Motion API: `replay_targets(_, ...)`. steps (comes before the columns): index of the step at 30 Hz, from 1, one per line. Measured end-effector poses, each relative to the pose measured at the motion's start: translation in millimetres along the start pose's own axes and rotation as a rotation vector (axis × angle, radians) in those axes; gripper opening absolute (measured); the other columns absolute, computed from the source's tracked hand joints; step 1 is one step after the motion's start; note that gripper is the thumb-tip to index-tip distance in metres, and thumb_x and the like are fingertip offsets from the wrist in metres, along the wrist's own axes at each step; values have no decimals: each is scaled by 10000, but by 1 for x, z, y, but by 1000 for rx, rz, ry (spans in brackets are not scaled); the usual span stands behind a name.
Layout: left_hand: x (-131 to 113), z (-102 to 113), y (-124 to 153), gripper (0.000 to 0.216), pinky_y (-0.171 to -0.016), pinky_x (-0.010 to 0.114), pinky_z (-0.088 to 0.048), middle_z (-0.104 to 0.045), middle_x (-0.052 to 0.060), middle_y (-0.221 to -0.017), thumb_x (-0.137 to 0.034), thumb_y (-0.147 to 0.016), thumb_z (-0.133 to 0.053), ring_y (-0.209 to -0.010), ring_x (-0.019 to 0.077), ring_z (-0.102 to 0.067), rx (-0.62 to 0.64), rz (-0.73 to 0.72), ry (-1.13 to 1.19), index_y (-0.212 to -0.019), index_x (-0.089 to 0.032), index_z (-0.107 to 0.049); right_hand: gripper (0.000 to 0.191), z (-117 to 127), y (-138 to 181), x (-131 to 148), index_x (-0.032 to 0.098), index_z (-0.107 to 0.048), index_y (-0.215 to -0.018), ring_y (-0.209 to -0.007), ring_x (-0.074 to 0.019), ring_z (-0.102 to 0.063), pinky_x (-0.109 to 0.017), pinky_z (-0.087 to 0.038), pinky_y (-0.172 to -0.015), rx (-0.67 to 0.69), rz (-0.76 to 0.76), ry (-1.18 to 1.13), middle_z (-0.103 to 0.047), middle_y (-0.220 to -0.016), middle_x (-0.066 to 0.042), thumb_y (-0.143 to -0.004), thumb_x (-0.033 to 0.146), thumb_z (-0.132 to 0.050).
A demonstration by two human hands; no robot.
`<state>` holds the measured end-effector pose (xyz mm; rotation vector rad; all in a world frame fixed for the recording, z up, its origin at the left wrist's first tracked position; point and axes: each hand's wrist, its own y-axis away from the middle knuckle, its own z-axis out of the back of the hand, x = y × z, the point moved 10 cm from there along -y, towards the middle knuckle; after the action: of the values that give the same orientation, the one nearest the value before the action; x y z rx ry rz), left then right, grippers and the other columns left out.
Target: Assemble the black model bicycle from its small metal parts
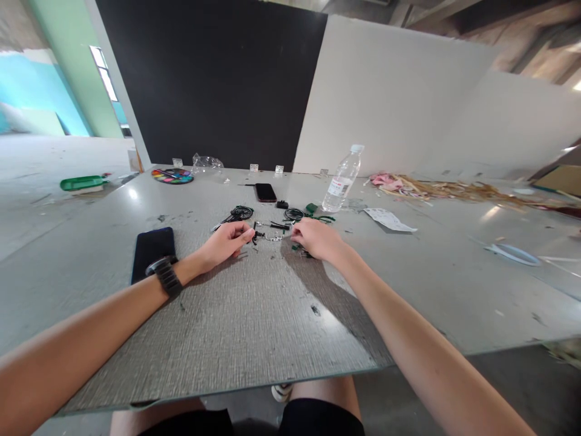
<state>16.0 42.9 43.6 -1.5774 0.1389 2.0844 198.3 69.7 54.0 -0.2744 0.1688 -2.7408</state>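
Note:
My left hand (227, 242) rests on the grey table (254, 327), fingers curled and pinched at the left end of a small metal and black part (271, 236). My right hand (318, 238) is closed at the right end of the same part, with small green bits beneath it. A black watch (164, 275) is on my left wrist. Just beyond lie two small black spoked wheels (242, 212) (294, 214), thin black rods and green pieces (318, 213).
A dark phone (152, 251) lies left of my left hand; another phone (265, 192) lies farther back. A plastic water bottle (342, 177) stands back right. A colour palette (172, 176), crumpled paper (389, 219), straw litter (436, 189) and a white disc (512, 253) lie around.

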Motion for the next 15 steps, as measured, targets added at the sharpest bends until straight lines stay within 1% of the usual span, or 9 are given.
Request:
replay_targets(3,1,0,-1,370,-478,229,-319,-386,-71,-570,-508,-904,-543,-485,83,-375,-8,-2,-1,-721,-197,-460,128,-7,2,17,189,-680,-859,-765,-174,-579,-290,-360,-634,25,82,-6,-632,-958,-89,-906,218,-565)
replay_targets(6,2,2,-2,371,-481,229,-329,-383,-72,-572,-509,-908,-536,-486,83,-383,-21,-6,-2,-723,-197,-460,117,-16,3,40,192,-670,-895,-745,-157,-571,-284,-360,-644,40,162,-28,-618,-976,-79,-903,183,-554)
replay_targets(9,3,2,-2,373,-484,230,-334,-380,-74,-566,-506,-913,-533,-487,85,-392,-24,-14,-3,-718,-197,-457,149,-22,3,57,190,-667,-922,-712,-141,-568,-276,-362,-629,50,210,-62,-614,-976,-76,-907,153,-523)
replay_targets(12,4,3,-3,368,-483,228,-332,-384,-71,-585,-496,-919,-532,-485,80,-389,-23,-21,-1,-722,-195,-456,171,-19,3,62,193,-668,-929,-715,-136,-572,-272,-376,-642,44,236,-95,-615,-977,-72,-935,171,-498)
replay_targets(15,6,3,-4,357,-480,226,-330,-386,-69,-610,-485,-930,-526,-485,74,-383,-22,-27,3,-734,-194,-458,178,-8,5,57,198,-670,-972,-760,-152,-582,-281,-401,-685,17,236,-121,-625,-992,-77,-969,269,-508)
